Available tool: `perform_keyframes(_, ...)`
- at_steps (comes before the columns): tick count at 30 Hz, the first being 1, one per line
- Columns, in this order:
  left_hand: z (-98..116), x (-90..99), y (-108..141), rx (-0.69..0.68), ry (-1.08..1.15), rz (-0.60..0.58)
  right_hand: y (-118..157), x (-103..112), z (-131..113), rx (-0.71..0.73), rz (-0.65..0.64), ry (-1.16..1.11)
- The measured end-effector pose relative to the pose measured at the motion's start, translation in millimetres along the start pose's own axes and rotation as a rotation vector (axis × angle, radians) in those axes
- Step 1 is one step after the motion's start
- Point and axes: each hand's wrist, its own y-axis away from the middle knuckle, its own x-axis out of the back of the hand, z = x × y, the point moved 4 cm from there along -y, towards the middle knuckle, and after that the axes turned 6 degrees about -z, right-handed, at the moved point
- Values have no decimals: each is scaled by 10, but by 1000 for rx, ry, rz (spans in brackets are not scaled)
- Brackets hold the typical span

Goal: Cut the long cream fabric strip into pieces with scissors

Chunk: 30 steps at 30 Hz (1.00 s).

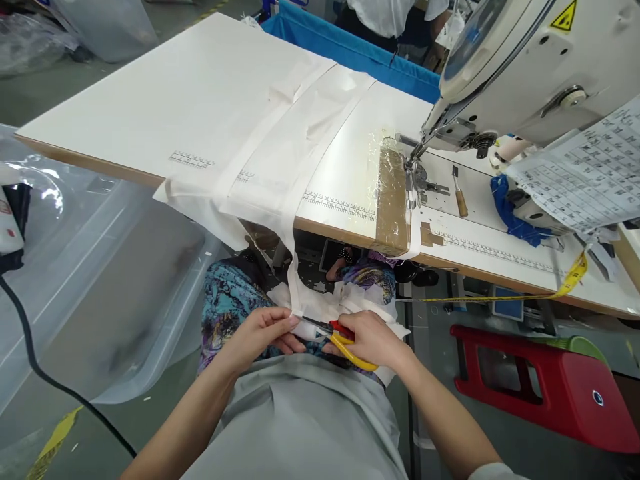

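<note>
The pale cloth [287, 207] looks light, soft and limp (it could easily twist), so an edge near the scissors [325, 327] seems the best hold. The left hand [270, 329] pinches it there between thumb and finger; the right hand [373, 337] is wrapped around the scissors' handles. The cloth drapes from the surface [150, 100] down to the lap [230, 293].

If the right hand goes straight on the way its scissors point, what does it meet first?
The scissors aim at the white cloth strip pinched in the left hand, so probably that strip comes first, though depth is unclear.
</note>
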Motion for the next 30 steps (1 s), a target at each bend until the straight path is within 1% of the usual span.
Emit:
perform_keyframes(3,-4,-1,-7,6,0,1,-3,-13,11,13,11,0)
perform_keyframes(8,-31,-13,-8,20,-2,-17,-32,-10,-41,38,18,36)
perform_keyframes(12,-16,4,21,25,-21,-31,-59,-42,-25,10,5,-30)
perform_keyframes(15,-9,-19,17,20,-30,-33,-68,-83,-4,1,14,-150)
perform_keyframes(17,-28,-98,-13,6,-35,-38,-80,-110,-23,32,56,-269)
perform_keyframes(20,-54,-288,-83,-17,-31,-89,-116,-153,-86,107,176,-444)
perform_keyframes(22,33,-374,-115,-39,-114,-128,-137,-178,-108,130,274,-523)
perform_keyframes(23,149,-376,-121,-77,-216,-118,-139,-186,-107,128,317,-546)
perform_keyframes(24,325,-348,-117,-142,-358,-75,-130,-189,-99,123,354,-558)
perform_keyframes(25,560,-299,-106,-229,-531,0,-109,-185,-87,118,383,-562)
perform_keyframes(26,844,-237,-87,-336,-714,108,-73,-175,-69,112,411,-557)
perform_keyframes(27,1152,-171,-69,-434,-892,244,-22,-157,-48,104,443,-545)
perform_keyframes(28,1457,-110,-67,-492,-1056,376,41,-133,-25,94,480,-526)
perform_keyframes(29,1742,-60,-92,-504,-1214,490,113,-105,-3,81,521,-508)
perform_keyframes(30,1995,-25,-148,-477,-1387,575,190,-78,19,65,558,-495)
